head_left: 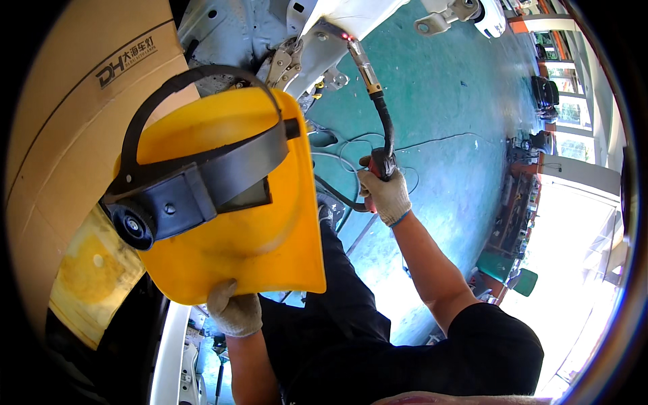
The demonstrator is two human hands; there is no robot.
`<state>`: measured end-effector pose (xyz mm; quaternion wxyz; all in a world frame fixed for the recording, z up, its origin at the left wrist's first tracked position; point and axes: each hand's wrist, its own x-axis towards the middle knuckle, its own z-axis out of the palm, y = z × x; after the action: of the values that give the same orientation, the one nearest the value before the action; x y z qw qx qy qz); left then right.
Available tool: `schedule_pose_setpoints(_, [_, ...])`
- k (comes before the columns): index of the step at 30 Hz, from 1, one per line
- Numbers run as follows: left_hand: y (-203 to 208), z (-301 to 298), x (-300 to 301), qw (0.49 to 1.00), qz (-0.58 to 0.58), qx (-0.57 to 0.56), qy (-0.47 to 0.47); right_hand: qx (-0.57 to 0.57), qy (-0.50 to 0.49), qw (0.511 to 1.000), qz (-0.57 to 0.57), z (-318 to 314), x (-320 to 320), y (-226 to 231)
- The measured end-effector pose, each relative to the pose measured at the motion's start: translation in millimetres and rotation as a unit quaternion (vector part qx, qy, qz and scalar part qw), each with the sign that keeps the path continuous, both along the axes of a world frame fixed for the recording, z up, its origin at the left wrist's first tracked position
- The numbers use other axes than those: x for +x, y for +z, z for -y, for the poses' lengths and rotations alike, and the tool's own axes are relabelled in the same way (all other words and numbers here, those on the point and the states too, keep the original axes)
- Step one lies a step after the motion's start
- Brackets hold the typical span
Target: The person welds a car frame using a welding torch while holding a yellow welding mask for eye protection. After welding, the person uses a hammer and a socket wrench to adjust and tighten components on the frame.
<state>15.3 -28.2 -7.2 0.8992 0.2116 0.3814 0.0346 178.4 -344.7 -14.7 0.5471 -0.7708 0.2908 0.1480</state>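
Note:
My left hand (234, 309), in a pale knit work glove, grips the lower edge of a yellow welding mask (270, 233). The mask's inner side faces me, with its black headband (229, 169) and a dark viewing window showing. In the same kind of glove, my right hand (386, 192) is closed round the red and black handle of a welding torch (383, 125). The torch points up and away, its metal nozzle close to the lower edge of a white car body panel (358, 17). A red glow shows on the panel by the nozzle tip. Whether they touch I cannot tell.
Locking pliers (285, 64) clamp the panel left of the torch. A large cardboard box (74, 88) stands at the left. Cables (432, 143) lie across the green floor (445, 88). A cluttered workbench (513, 223) runs along the right beside a bright doorway.

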Motion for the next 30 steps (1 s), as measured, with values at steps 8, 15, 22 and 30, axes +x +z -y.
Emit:
schedule_pose_setpoints(8, [36, 37, 64, 0.995, 0.091, -0.037, -0.028, 0.048, -0.025, 0.997, 0.061, -4, -7, -25])
schedule_pose_setpoints(15, [62, 62, 94, 0.992, 0.114, -0.038, -0.042, 0.032, -0.012, 0.998, 0.047, -7, -7, -19])
schedule_pose_setpoints(22, [46, 44, 65, 0.993, 0.112, -0.001, -0.025, 0.03, -0.004, 1.0, 0.001, 0, -4, 0])
schedule_pose_setpoints(30, [13, -1, -3, 0.996, -0.018, 0.088, 0.008, -0.012, 0.039, 0.999, -0.022, 25, -5, 16])
